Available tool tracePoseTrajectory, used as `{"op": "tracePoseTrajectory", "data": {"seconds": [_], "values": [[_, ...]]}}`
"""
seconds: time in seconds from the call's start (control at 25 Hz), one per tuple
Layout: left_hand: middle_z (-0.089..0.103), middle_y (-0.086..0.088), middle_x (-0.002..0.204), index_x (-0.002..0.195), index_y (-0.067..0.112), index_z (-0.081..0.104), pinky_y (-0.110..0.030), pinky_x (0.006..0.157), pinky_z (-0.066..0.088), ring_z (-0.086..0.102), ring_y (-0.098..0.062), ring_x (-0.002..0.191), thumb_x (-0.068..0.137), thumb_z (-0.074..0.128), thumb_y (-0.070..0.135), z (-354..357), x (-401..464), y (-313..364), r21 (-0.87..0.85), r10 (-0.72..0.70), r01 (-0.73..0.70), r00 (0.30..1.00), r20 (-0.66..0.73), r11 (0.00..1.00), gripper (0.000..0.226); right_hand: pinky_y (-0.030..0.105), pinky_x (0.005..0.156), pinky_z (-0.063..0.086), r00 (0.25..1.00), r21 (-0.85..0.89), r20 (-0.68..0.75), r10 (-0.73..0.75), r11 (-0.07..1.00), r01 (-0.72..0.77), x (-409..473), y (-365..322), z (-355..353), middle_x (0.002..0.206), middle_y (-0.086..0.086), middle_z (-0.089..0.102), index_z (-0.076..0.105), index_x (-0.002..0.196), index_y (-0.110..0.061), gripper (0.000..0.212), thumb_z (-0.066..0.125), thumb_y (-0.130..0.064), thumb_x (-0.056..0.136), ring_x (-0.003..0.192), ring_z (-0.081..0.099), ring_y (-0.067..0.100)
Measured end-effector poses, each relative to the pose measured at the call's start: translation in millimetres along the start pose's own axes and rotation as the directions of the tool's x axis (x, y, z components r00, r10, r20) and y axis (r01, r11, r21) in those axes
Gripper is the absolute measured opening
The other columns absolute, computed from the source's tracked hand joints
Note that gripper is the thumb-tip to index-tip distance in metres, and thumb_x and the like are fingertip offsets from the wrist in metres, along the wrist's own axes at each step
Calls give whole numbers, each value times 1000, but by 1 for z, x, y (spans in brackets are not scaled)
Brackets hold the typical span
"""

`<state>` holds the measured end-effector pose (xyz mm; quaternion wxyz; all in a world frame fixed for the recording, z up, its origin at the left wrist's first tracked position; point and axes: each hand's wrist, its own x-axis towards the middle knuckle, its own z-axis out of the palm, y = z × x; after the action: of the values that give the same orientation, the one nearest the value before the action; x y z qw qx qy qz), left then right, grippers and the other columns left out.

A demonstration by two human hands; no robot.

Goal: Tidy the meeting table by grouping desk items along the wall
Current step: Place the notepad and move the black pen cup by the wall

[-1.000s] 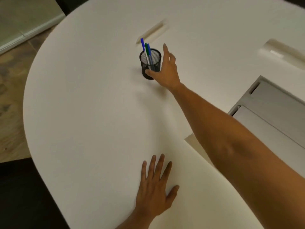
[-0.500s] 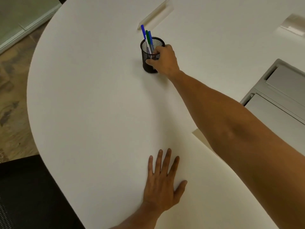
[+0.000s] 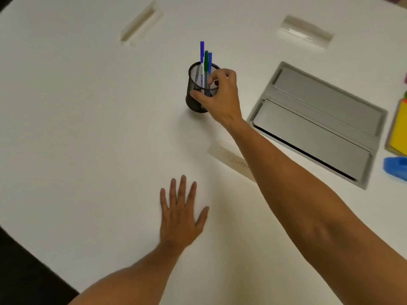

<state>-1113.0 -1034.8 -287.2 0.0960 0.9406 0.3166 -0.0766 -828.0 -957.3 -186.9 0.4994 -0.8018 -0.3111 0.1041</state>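
Note:
A black mesh pen cup (image 3: 196,91) stands on the white meeting table (image 3: 88,128), with two blue pens and a green pen (image 3: 206,60) sticking out of it. My right hand (image 3: 220,95) is wrapped around the cup's right side, thumb on the front wall and fingers over the rim. My left hand (image 3: 179,214) lies flat on the table near me, fingers spread, holding nothing.
A grey metal cable hatch (image 3: 319,119) is set into the table right of the cup. A yellow notepad stack (image 3: 398,130) and a blue object (image 3: 396,167) sit at the right edge. Shallow recesses (image 3: 141,23) mark the tabletop farther away.
My right hand went from reaching with open fingers to gripping the cup. The view swung right, bringing the hatch, the notepads and the blue object into sight. My left hand stayed flat.

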Motion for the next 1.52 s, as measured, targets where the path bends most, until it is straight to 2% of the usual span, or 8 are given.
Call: {"op": "tracePoseTrajectory", "data": {"seconds": [0.2, 0.28, 0.44, 0.64, 0.84, 1.08, 1.28, 1.52], "values": [[17, -9, 163, 152, 20, 32, -57, 119, 11, 9, -30, 152, 92, 36, 61, 2, -3, 2, -11, 8, -9, 996, -87, 1000, 73, 34, 92, 57, 991, -10, -99, 88, 996, -89, -69, 18, -81, 127, 3, 41, 42, 125, -14, 73, 87, -28, 70, 112, 50, 14], [19, -10, 163, 152, 18, 33, -57, 119, 10, 11, -31, 151, 92, 35, 60, 4, -6, 4, -2, 6, -7, 994, -110, 1000, 73, 27, 98, 52, 982, 0, -128, 140, 990, -141, -100, 27, -118, 136, 4, 38, 34, 140, -16, 89, 88, -26, 71, 119, 47, 11], [19, -16, 161, 152, 12, 31, -60, 118, 11, 13, -39, 149, 93, 22, 59, 10, -5, 8, 37, -22, 25, 997, -76, 999, 76, 17, 94, 41, 954, -25, -165, 249, 966, -257, -150, 54, -182, 152, 4, 27, 9, 159, -21, 113, 86, -28, 76, 130, 36, 7], [19, -20, 160, 152, 10, 30, -63, 117, 10, 11, -45, 147, 92, 23, 56, 16, -10, 74, -23, -19, 18, 1000, -23, 1000, 76, 17, 93, 46, 894, -67, -317, 315, 933, -353, -202, 91, -249, 144, 4, 29, 23, 155, -16, 103, 87, -29, 75, 123, 38, 6], [18, -20, 161, 152, 10, 30, -65, 116, 8, 13, -43, 148, 93, 29, 54, 35, -30, 138, 63, 269, -268, 963, -6, 961, 74, 15, 93, 44, 790, -69, -475, 387, 879, -472, -245, 134, -313, 141, 4, 32, 30, 150, -16, 96, 88, -28, 74, 123, 40, 9], [7, -12, 164, 155, 16, 24, -61, 117, 14, 4, -31, 152, 94, 30, 57, 42, -8, 169, 127, 603, -604, 796, 52, 787, 73, 43, 108, 48, 633, -42, -616, 469, 783, -621, -266, 193, -361, 142, 5, 36, 30, 151, -14, 99, 88, -31, 73, 133, 41, 24], [4, -10, 165, 156, 19, 19, -59, 119, 13, 1, -28, 152, 95, 31, 58, 40, -7, 167, 108, 600, -601, 799, 40, 792, 74, 44, 107, 49, 527, 58, -672, 519, 748, -661, -259, 210, -376, 146, 6, 31, 24, 154, -10, 103, 87, -29, 75, 131, 46, 24], [5, -9, 165, 156, 19, 21, -59, 119, 13, 2, -28, 152, 94, 32, 59, 38, -9, 167, 86, 596, -599, 801, 54, 796, 74, 45, 106, 49, 502, 90, -676, 540, 737, -670, -256, 221, -374, 147, 7, 28, 21, 155, -11, 102, 86, -24, 78, 134, 44, 24]]}}
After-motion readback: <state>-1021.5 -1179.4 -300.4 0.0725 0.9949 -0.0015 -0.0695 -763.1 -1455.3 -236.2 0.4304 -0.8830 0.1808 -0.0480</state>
